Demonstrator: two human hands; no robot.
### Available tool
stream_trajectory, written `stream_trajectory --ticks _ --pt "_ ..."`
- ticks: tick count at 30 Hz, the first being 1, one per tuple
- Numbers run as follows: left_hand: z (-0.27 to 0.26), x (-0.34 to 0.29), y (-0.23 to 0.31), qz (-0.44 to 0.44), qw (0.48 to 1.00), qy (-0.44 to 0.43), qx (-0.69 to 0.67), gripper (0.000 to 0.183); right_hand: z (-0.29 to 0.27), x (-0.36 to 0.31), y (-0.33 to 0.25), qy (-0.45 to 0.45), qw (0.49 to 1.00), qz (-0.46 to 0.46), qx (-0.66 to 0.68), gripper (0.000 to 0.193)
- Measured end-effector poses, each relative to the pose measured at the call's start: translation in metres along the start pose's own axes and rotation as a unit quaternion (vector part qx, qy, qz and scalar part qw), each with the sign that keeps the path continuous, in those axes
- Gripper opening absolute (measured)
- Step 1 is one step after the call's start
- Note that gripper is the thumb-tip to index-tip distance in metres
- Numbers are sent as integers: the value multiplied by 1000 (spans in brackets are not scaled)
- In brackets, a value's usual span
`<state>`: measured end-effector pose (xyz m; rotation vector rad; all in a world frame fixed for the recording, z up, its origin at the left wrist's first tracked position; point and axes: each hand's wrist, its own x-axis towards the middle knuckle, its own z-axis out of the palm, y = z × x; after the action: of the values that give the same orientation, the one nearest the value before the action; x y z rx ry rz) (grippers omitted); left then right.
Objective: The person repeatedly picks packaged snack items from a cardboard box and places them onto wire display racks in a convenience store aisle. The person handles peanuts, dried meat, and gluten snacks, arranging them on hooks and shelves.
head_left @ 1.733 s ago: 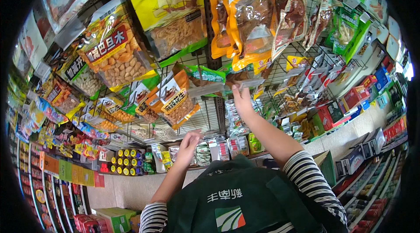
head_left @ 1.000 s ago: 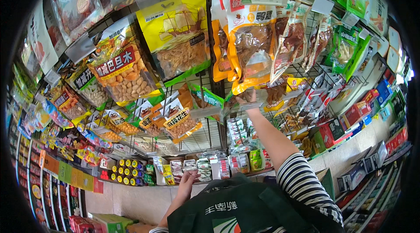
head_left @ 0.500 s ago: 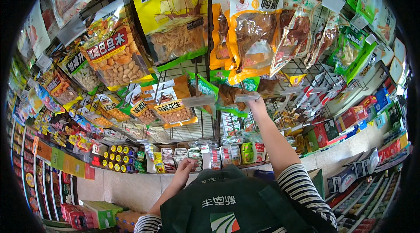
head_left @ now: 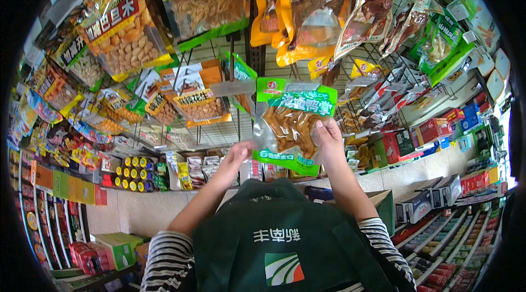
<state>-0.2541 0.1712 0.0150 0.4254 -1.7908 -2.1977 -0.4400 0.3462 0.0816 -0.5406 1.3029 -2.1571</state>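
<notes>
A clear snack packet (head_left: 293,127) with green bands at top and bottom hangs upright in front of me. Brown braised meat pieces show through its window. My right hand (head_left: 330,141) grips its right edge, thumb on the front and the other fingers behind. My left hand (head_left: 234,161) is raised beside the packet's lower left edge. Its fingers are loosely bent, a little blurred, and hold nothing; whether they touch the edge I cannot tell. Behind the packet, a wire rack carries hanging bags, among them orange-edged meat bags (head_left: 315,12) and peanut bags (head_left: 200,97).
Large nut bags (head_left: 123,23) and a yellow bag (head_left: 205,1) hang close at upper left. Metal hooks with plastic tag holders (head_left: 233,88) stick out toward me. Low down stand yellow-capped jars (head_left: 133,174). Boxes (head_left: 433,133) fill the right side, and a green carton (head_left: 118,245) stands at lower left.
My right hand has come back from the rack with the green-banded packet, now in front of me. My left hand has risen toward the packet. The view has shifted slightly.
</notes>
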Motion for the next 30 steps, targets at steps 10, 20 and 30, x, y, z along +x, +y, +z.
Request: stream_trajectory --ticks 10,20,30 --pt "24 -1 29 -176 937 -131 -272 47 1 -41 31 -21 997 73 -2 8" --pt "22 -32 26 -159 916 -148 -338 47 -7 -64 40 -66 987 123 -82 17" --pt "23 -34 32 -155 913 -138 -351 51 -6 -68 38 -52 973 85 -210 20"
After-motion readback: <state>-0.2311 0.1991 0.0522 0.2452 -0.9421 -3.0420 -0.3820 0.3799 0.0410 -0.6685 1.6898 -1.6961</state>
